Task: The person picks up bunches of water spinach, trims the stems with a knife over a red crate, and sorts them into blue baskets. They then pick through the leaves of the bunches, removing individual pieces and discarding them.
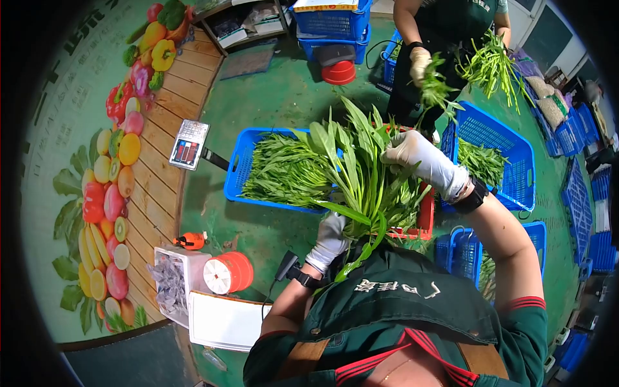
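In front of my apron is an upright bunch of water spinach [358,171], its long leaves fanning up and its pale stems pointing down. My left hand [330,240], in a white glove, is closed round the lower stems, its fingers partly hidden behind leaves. At the bunch's upper right my gloved right hand [418,156] is closed, fingers pinched on some of the leaves. Beneath the bunch stands a red crate [426,213] with more greens, mostly covered by it. Left of the bunch, a blue basket [236,169] holds a heap of the same greens [284,169].
Across from me a co-worker's gloved hand [420,66] holds greens, with another bunch [495,68] beside it. Blue baskets [521,169] stand at the right. A scale display [189,145], red bucket [240,272], white box [222,322] and bin of plastic bags [171,284] are at the left.
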Motion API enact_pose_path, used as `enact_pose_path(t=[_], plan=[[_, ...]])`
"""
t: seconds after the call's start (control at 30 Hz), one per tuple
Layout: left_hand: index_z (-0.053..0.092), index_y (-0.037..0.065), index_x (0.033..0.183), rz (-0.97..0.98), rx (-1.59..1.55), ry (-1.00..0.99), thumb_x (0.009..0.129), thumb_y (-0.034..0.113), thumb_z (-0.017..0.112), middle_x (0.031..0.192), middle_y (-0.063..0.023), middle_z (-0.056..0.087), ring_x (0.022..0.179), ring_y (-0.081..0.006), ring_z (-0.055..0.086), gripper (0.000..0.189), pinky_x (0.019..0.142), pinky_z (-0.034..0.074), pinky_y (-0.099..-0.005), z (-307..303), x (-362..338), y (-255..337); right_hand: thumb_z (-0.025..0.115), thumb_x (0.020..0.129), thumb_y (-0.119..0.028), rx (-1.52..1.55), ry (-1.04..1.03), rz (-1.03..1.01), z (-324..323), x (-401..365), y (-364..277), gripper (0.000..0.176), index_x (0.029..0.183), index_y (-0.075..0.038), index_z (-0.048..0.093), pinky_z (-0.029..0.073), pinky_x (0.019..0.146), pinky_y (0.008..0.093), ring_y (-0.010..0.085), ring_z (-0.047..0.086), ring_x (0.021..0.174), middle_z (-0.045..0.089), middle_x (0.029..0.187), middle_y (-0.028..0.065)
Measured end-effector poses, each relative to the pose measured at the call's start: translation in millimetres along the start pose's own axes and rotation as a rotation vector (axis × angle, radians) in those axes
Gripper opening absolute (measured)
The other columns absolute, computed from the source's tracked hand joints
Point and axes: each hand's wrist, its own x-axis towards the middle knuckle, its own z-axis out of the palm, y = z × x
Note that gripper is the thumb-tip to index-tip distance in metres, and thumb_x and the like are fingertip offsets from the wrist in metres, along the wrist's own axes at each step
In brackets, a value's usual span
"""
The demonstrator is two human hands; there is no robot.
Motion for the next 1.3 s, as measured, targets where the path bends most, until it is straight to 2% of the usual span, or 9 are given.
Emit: enact_pose_path(t=[0.07, 0.17, 0.4, 0.5, 0.57, 0.67, 0.9, 1.07, 1.3], plan=[[0.064, 0.003, 0.1, -0.009, -0.248, -0.051, 0.074, 0.007, 0.068, 0.102, -0.0111, 0.065, 0.093, -0.0275, 0.062, 0.026, 0.078, 0.049, -0.0348, -19, 11, 23, 0.062, 0.078, -0.016, -0.006, 0.009, -0.014, -2, -5, -4, 0.023, 0.08, 0.007, 0.063, 0.051, 0.053, 0.0324, 0.0206, 0.061, 0.057, 0.062, 0.065, 0.0127], [0.065, 0.003, 0.101, 0.037, -0.25, 0.032, 0.073, 0.008, 0.07, 0.104, -0.0123, 0.065, 0.096, -0.0281, 0.062, 0.029, 0.081, 0.049, -0.0342, -12, 5, 9, 0.061, 0.076, -0.016, -0.378, 0.081, -0.231, -9, -13, -14, 0.024, 0.083, 0.007, 0.06, 0.049, 0.06, 0.0388, 0.0321, 0.06, 0.058, 0.054, 0.06, 0.0228], [0.065, 0.003, 0.096, 0.009, -0.334, 0.074, 0.07, 0.021, 0.076, 0.103, -0.0136, 0.065, 0.09, -0.0306, 0.063, 0.033, 0.078, 0.05, -0.0353, -28, 12, 24, 0.065, 0.069, -0.012, -1.035, 0.23, -0.731, -39, -26, -30, 0.013, 0.077, -0.005, 0.057, 0.049, 0.053, 0.0409, 0.0353, 0.06, 0.058, 0.057, 0.061, 0.0152], [0.065, 0.005, 0.1, -0.323, -0.75, 0.109, 0.068, 0.029, 0.078, 0.101, -0.0135, 0.064, 0.089, -0.0308, 0.063, 0.042, 0.078, 0.05, -0.0361, 15, -5, -18, 0.064, 0.07, -0.014, -1.123, 0.317, -0.722, -72, -24, -35, 0.011, 0.073, -0.005, 0.058, 0.05, 0.053, 0.0407, 0.0346, 0.06, 0.057, 0.057, 0.06, 0.014], [0.065, 0.005, 0.101, -0.148, -0.52, 0.079, 0.069, 0.028, 0.077, 0.099, -0.0138, 0.064, 0.089, -0.0314, 0.062, 0.041, 0.078, 0.05, -0.0367, -9, 2, -4, 0.065, 0.073, -0.019, -1.448, 0.226, -0.424, -82, -19, -21, 0.015, 0.067, -0.005, 0.061, 0.051, 0.056, 0.0417, 0.0353, 0.061, 0.061, 0.06, 0.063, 0.0149], [0.064, 0.006, 0.102, -0.212, -0.549, 0.035, 0.07, 0.025, 0.075, 0.1, -0.0145, 0.063, 0.09, -0.0322, 0.061, 0.039, 0.078, 0.049, -0.0375, -16, 7, 7, 0.066, 0.075, -0.024, -1.266, 0.228, -0.395, -57, -15, -18, 0.018, 0.07, -0.007, 0.064, 0.052, 0.06, 0.0418, 0.035, 0.063, 0.064, 0.062, 0.064, 0.0135], [0.065, 0.005, 0.107, 0.113, -0.108, 0.004, 0.067, 0.017, 0.07, 0.109, -0.0181, 0.061, 0.097, -0.0352, 0.06, 0.042, 0.082, 0.049, -0.0384, -28, 7, 13, 0.066, 0.075, -0.015, -0.87, -0.108, -0.984, 1, 7, -7, 0.018, 0.092, -0.014, 0.07, 0.051, 0.064, 0.038, 0.0295, 0.063, 0.075, 0.061, 0.082, 0.0077], [0.065, 0.004, 0.107, 0.033, -0.16, 0.015, 0.068, 0.018, 0.072, 0.109, -0.0185, 0.062, 0.096, -0.0361, 0.061, 0.042, 0.082, 0.05, -0.0385, -20, 4, 12, 0.063, 0.071, -0.015, -1.145, -0.183, -1.026, 12, 7, -15, 0.007, 0.076, -0.012, 0.064, 0.05, 0.061, 0.04, 0.0308, 0.061, 0.073, 0.056, 0.075, 0.0087], [0.066, 0.008, 0.11, 0.081, -0.062, -0.054, 0.065, 0.029, 0.078, 0.112, -0.0152, 0.061, 0.104, -0.0297, 0.059, 0.051, 0.089, 0.048, -0.0352, -19, 8, 6, 0.064, 0.072, -0.01, -1.016, -0.005, -0.91, 1, 3, -19, 0.022, 0.094, -0.01, 0.065, 0.05, 0.065, 0.0406, 0.0308, 0.061, 0.077, 0.057, 0.082, 0.0099]])
